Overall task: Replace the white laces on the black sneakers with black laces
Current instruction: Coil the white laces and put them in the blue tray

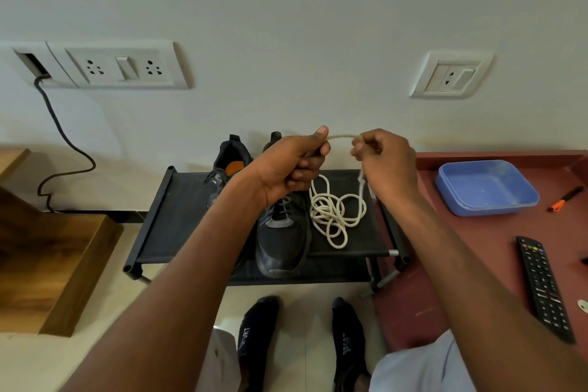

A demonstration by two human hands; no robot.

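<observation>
Up front, both hands hold a white lace stretched between them above the shoe rack.

Left hand [296, 162] grips one part of the white lace [337, 216] in curled fingers, and the right hand [385, 159], at its 3 o'clock, pinches the next part; a short arc spans them. From the right hand the lace drops to a loose coil on the black rack [165, 220], at 3 o'clock from the nearer black sneaker [280, 245]. A second sneaker [226, 166] sits at its 11 o'clock. A blue tray [486, 188] and remote [544, 290] lie on the red table [461, 248].

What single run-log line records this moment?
left hand: pinches white lace | right hand: pinches same lace | lace: piled beside sneaker on rack
</observation>
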